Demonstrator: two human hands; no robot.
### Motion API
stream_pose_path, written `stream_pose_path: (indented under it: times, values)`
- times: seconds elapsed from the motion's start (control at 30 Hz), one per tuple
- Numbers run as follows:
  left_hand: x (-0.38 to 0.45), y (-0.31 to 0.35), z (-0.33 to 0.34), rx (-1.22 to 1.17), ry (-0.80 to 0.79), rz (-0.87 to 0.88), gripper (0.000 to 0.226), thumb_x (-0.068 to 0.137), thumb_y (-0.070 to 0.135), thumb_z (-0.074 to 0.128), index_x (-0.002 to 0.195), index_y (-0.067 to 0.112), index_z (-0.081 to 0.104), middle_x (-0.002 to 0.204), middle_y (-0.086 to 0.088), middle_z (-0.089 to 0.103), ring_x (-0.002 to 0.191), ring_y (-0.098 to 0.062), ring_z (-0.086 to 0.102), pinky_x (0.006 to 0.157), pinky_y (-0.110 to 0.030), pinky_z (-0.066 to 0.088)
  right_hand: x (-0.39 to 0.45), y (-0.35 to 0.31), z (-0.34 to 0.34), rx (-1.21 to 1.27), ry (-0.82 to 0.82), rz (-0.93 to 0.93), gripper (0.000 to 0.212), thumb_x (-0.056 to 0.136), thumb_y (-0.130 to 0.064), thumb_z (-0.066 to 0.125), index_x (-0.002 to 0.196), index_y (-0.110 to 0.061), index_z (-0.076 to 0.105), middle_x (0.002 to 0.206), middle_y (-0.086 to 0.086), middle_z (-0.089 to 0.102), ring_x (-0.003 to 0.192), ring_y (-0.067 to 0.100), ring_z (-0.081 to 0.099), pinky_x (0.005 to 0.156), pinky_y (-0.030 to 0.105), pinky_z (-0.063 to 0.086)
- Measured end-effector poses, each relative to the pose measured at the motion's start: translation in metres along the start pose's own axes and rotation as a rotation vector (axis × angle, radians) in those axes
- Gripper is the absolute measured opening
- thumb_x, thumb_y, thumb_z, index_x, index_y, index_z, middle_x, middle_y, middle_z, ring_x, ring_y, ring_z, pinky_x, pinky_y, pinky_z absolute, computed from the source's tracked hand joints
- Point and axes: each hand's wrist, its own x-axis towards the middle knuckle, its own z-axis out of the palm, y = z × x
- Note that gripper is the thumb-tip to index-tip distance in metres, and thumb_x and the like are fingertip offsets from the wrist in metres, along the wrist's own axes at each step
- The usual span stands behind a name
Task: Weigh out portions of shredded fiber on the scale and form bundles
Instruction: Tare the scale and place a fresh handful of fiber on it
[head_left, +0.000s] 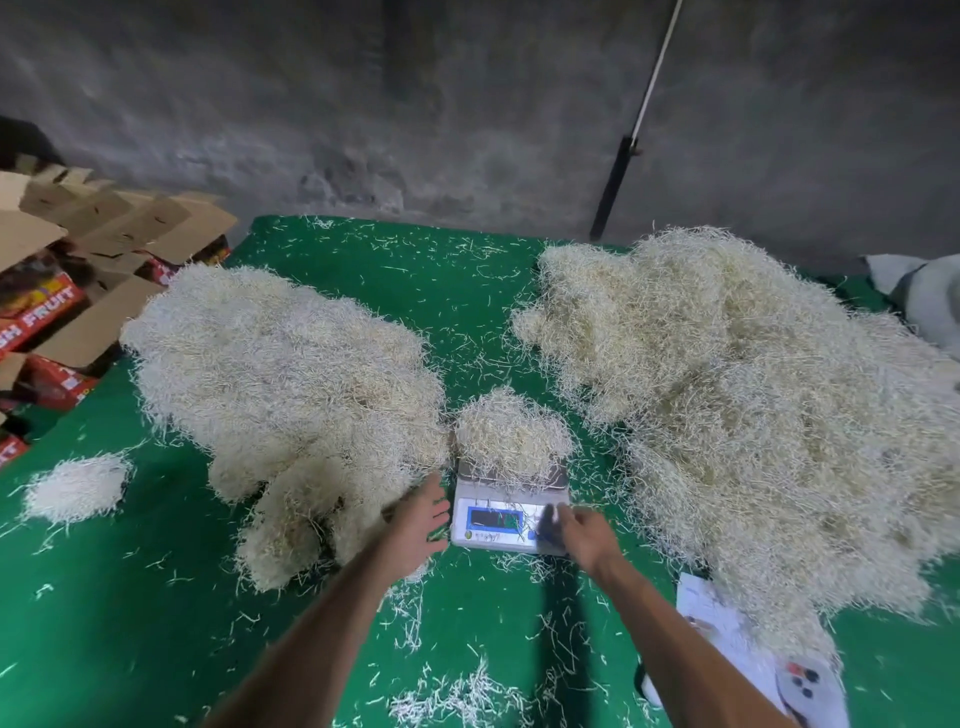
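— Risk first: where's the portion?

— Pale shredded fiber portion (511, 434) sits heaped on the small white digital scale (509, 512) at lower centre, overhanging the platform.

— Hands?

— Left hand (418, 525) hovers released beside the scale; right hand (587, 535) looks loosely curled at the display, grasp unclear through blur.

— So?

— Strands drooping onto the green cloth (457, 291) could skew the reading; a brushing finger too.
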Motion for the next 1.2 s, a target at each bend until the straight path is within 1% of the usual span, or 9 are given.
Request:
stream_pose_path:
  times: [0.23, 0.37, 0.5, 0.67, 0.77, 0.83, 1.03, 1.1, 1.2]
  values:
    - [-0.012, -0.013, 0.013, -0.032, -0.039, -0.041, 0.075, 0.104, 0.063, 0.021, 0.16, 0.013, 0.02, 0.165, -0.008, 0.027, 0.151, -0.025, 0.029, 0.123, -0.056, 0.02, -0.016, 0.015, -0.005, 0.121, -0.042, 0.011, 0.038, 0.111, -0.029, 0.038, 0.107, -0.008, 0.068, 0.094, 0.002, 0.08, 0.091, 0.009, 0.075, 0.101, 0.033, 0.045]
    - [-0.014, -0.011, 0.011, 0.003, -0.032, -0.029, 0.076, 0.105, 0.061, 0.017, 0.159, 0.007, 0.019, 0.163, -0.011, 0.028, 0.149, -0.023, 0.033, 0.122, -0.055, 0.023, -0.016, 0.021, -0.001, 0.169, -0.013, 0.006, 0.034, 0.111, -0.022, 0.039, 0.107, -0.007, 0.069, 0.094, 0.003, 0.08, 0.089, 0.01, 0.076, 0.085, 0.02, 0.051]
    - [-0.012, -0.014, 0.009, 0.05, -0.042, -0.002, 0.08, 0.103, 0.065, 0.016, 0.157, 0.006, 0.025, 0.163, -0.013, 0.03, 0.148, -0.026, 0.034, 0.121, -0.054, 0.026, -0.013, 0.025, -0.005, 0.138, -0.032, -0.023, 0.036, 0.111, -0.021, 0.038, 0.104, -0.006, 0.07, 0.097, 0.01, 0.078, 0.096, 0.02, 0.075, 0.095, 0.032, 0.052]
    - [-0.005, -0.009, 0.013, 0.111, 0.039, 0.011, 0.073, 0.106, 0.059, 0.018, 0.153, 0.006, 0.033, 0.157, -0.015, 0.041, 0.141, -0.027, 0.043, 0.118, -0.053, 0.032, -0.01, 0.021, -0.015, 0.095, -0.089, 0.005, 0.038, 0.111, -0.021, 0.039, 0.103, 0.002, 0.069, 0.099, 0.015, 0.075, 0.097, 0.027, 0.073, 0.081, 0.029, 0.056]
    - [-0.001, 0.006, 0.02, 0.146, 0.096, 0.076, 0.063, 0.108, 0.055, 0.022, 0.145, 0.01, 0.046, 0.144, -0.016, 0.055, 0.125, -0.027, 0.055, 0.113, -0.049, 0.038, -0.005, 0.005, -0.021, 0.022, -0.062, -0.029, 0.043, 0.112, -0.026, 0.037, 0.099, 0.001, 0.07, 0.099, 0.019, 0.074, 0.091, 0.034, 0.072, 0.089, 0.047, 0.058]
    - [0.003, 0.018, 0.024, 0.183, 0.141, 0.186, 0.052, 0.108, 0.051, 0.027, 0.132, 0.014, 0.055, 0.127, -0.013, 0.062, 0.107, -0.022, 0.059, 0.111, -0.05, 0.042, -0.002, -0.013, -0.023, -0.006, 0.057, -0.066, 0.037, 0.111, -0.03, 0.039, 0.105, -0.008, 0.068, 0.109, 0.019, 0.072, 0.083, 0.025, 0.067, 0.086, 0.044, 0.057]
    - [0.019, 0.065, 0.037, 0.176, 0.214, 0.345, 0.062, 0.103, 0.04, 0.054, 0.157, 0.025, 0.028, 0.144, -0.009, 0.045, 0.095, -0.015, 0.061, 0.082, -0.042, 0.062, 0.029, -0.069, -0.024, -0.012, 0.199, -0.18, 0.063, 0.106, -0.042, 0.047, 0.159, -0.012, 0.03, 0.161, 0.013, 0.037, 0.141, 0.034, 0.045, 0.117, 0.053, 0.034]
    - [0.028, 0.076, 0.044, 0.272, 0.261, 0.351, 0.062, 0.101, 0.04, 0.057, 0.156, 0.031, 0.03, 0.145, -0.007, 0.045, 0.087, -0.008, 0.06, 0.073, -0.043, 0.064, 0.045, -0.082, -0.023, 0.045, 0.194, -0.19, 0.063, 0.105, -0.041, 0.05, 0.159, -0.016, 0.03, 0.158, 0.013, 0.041, 0.123, 0.028, 0.058, 0.107, 0.048, 0.047]
    - [0.045, 0.084, 0.051, 0.414, 0.302, 0.321, 0.052, 0.104, 0.035, 0.054, 0.153, 0.033, 0.037, 0.136, -0.011, 0.058, 0.07, -0.007, 0.061, 0.073, -0.042, 0.064, 0.068, -0.096, -0.014, 0.089, 0.115, -0.171, 0.063, 0.103, -0.045, 0.052, 0.157, -0.018, 0.035, 0.144, 0.015, 0.052, 0.097, 0.022, 0.067, 0.07, 0.03, 0.062]
